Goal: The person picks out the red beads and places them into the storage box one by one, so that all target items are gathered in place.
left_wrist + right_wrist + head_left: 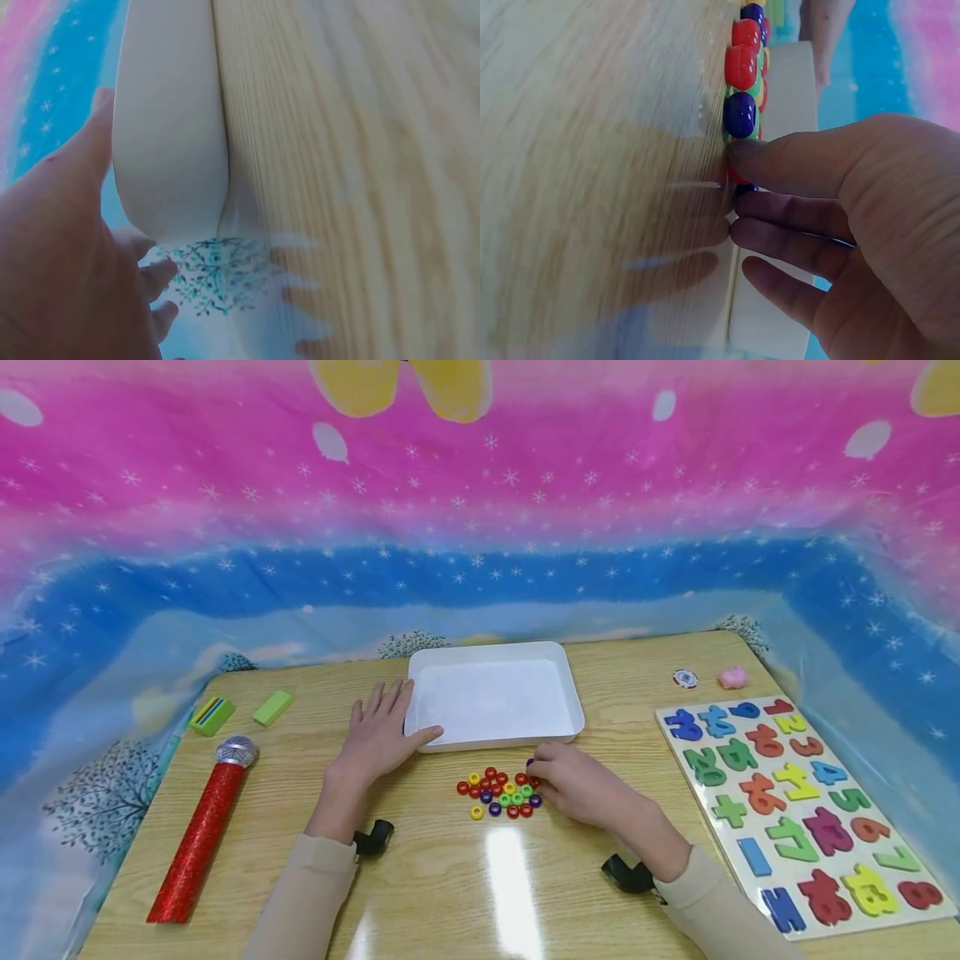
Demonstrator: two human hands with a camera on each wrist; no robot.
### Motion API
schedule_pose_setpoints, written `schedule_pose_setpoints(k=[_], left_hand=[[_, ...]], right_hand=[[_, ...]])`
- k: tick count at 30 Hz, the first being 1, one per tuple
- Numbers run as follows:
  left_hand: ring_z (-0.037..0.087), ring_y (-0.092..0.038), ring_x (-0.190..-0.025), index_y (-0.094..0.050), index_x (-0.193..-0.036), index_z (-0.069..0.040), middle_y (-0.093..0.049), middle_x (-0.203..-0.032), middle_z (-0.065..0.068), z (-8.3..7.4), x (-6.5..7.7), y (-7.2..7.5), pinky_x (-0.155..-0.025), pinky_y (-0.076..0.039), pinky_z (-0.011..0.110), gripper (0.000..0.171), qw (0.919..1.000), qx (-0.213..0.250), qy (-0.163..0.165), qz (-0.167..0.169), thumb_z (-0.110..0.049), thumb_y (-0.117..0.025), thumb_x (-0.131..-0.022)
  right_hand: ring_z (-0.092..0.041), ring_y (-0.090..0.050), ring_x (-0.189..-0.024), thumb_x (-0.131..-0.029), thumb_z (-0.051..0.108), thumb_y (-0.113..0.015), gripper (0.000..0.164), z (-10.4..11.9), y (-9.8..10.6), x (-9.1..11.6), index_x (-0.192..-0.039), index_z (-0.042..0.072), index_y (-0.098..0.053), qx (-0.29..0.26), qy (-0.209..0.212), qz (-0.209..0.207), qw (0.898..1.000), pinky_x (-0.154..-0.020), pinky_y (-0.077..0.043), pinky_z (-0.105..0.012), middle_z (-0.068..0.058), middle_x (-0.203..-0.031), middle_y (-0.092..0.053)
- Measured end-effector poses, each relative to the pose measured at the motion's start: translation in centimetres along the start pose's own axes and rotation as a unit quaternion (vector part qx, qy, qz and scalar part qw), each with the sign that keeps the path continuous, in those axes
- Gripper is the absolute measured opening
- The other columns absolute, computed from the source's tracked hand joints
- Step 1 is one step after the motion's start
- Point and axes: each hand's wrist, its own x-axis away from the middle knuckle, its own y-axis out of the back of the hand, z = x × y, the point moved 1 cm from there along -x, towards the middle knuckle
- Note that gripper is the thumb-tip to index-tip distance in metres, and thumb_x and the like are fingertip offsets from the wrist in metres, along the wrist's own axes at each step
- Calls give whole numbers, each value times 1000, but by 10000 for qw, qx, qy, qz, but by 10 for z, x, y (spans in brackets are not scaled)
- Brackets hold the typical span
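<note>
A shallow white tray (495,743) sits at the back middle of the table. My left hand (382,735) lies at its left end with the fingers spread. The thumb reaches over the tray's near left corner; the left wrist view shows the hand beside the tray wall (172,135). In front of the tray is a cluster of red, yellow, green and dark blue ring beads (497,790). At the cluster's right end is my right hand (573,781), its thumb and fingers bent down around a red bead (737,174) and a dark blue bead (745,190). Whether it pinches either is hidden.
A red glitter microphone (198,835) lies at left, below a striped green block (212,716) and a plain green block (273,707). At right lies a number puzzle board (813,818). Behind it are a poker chip (686,678) and a pink pig figure (732,677).
</note>
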Motion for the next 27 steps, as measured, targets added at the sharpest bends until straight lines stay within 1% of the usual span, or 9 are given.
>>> schedule_pose_setpoints(k=[4,7,15,20,23,27], left_hand=[[30,3,-146,-2,-151,-25,-4,-158,4,2,3,1,-113,-2,62,98,10000,40,5,40,-82,-30,-77],[30,4,-146,-4,-151,-27,-4,-158,3,4,5,2,-113,-1,62,97,10000,41,39,59,-82,-32,-76],[34,1,-146,-6,-150,-31,-8,-158,6,3,8,5,-112,-2,63,95,9998,-76,161,10,-83,-33,-75],[34,1,-146,-4,-150,-32,-7,-158,5,3,7,4,-112,-2,63,95,9997,-137,206,89,-83,-32,-76],[34,1,-146,-2,-150,-32,-6,-158,5,4,7,2,-112,-1,63,94,9997,-116,178,91,-83,-32,-76],[34,0,-146,-3,-150,-32,-7,-158,4,5,7,1,-112,-2,63,94,9998,-94,161,35,-83,-32,-76]], right_hand=[[-5,-48,-76,-83,13,-67,12,0,-2,0,-94,18,-70,64,22,-62,10000,-67,-46,-22,8,-85,-55],[-4,-48,-76,-83,12,-66,13,1,-3,-1,-94,18,-69,5,-36,-30,10000,-67,-46,-22,8,-85,-55],[-2,-49,-77,-80,12,-66,16,3,-2,-4,-93,20,-68,-72,-422,163,9990,-67,-47,-19,12,-86,-56],[-3,-47,-76,-78,13,-66,15,6,0,-7,-92,20,-67,-71,-516,240,9984,-67,-46,-20,11,-86,-54],[-2,-49,-77,-79,13,-65,14,8,5,-9,-92,19,-67,-84,-473,185,9987,-68,-47,-19,11,-87,-55],[-3,-50,-76,-81,14,-64,14,10,17,-16,-95,17,-67,-128,-409,-40,9991,-67,-48,-20,10,-88,-57]])
